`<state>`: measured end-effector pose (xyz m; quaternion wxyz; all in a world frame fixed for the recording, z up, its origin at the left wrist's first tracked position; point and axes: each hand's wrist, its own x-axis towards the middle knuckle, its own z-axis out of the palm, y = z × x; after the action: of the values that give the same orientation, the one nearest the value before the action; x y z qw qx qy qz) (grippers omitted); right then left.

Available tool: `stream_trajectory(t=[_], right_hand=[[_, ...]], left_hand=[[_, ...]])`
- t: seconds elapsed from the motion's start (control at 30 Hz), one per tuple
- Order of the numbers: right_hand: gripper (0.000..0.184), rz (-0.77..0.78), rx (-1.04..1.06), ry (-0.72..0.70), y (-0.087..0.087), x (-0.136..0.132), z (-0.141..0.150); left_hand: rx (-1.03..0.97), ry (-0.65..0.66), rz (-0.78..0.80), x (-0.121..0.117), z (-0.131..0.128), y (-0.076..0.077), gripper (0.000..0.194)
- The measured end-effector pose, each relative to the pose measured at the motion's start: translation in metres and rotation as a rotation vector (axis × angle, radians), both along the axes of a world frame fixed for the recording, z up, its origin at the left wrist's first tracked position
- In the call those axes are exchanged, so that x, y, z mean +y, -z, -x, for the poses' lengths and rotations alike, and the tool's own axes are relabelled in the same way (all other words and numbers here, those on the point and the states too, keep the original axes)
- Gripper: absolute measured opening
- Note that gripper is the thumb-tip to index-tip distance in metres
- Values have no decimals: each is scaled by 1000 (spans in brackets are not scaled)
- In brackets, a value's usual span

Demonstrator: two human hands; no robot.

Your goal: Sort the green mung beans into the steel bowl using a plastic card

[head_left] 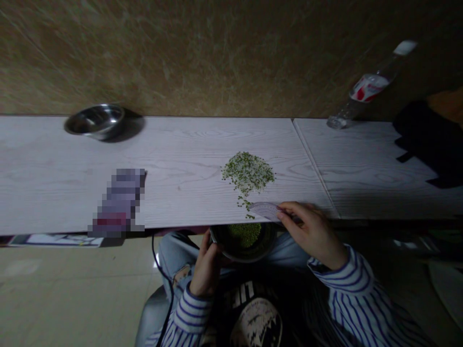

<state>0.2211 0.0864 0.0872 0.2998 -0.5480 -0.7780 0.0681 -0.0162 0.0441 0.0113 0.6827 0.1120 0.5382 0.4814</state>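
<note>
My left hand (pixel 209 266) grips the rim of a dark metal bowl (pixel 243 256), held just below the table's front edge over my lap. Green mung beans (pixel 246 234) lie inside it. Between thumb and fingers of my right hand (pixel 311 229) is a clear, half-round plastic protractor (pixel 265 209), lying low at the table edge above the bowl. A pile of green beans mixed with white grains (pixel 249 171) spreads on the tabletop, and a few loose beans trail from it toward the edge, beside the protractor's left end.
On the white wood-grain table (pixel 181 193), an empty steel bowl (pixel 96 121) stands at the back left. A pixelated flat object (pixel 119 202) lies at front left. To the right are a plastic bottle (pixel 365 91) and a dark cloth item (pixel 430 140). A cable (pixel 155 255) hangs below.
</note>
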Motion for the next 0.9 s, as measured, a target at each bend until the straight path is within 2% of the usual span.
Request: stream_trajectory(t=[0.47,0.73,0.9], right_hand=[[11,2,1,-9,-1,4,3],[13,35,22,29,3,5,1],[14,76,66,105,5,7,-7]], left_hand=[[-12,-8,2,0,3,-4,69],[-27,-17,-16,-1,5,-2,63],[-19,-22,-8,-1,4,-1,63]])
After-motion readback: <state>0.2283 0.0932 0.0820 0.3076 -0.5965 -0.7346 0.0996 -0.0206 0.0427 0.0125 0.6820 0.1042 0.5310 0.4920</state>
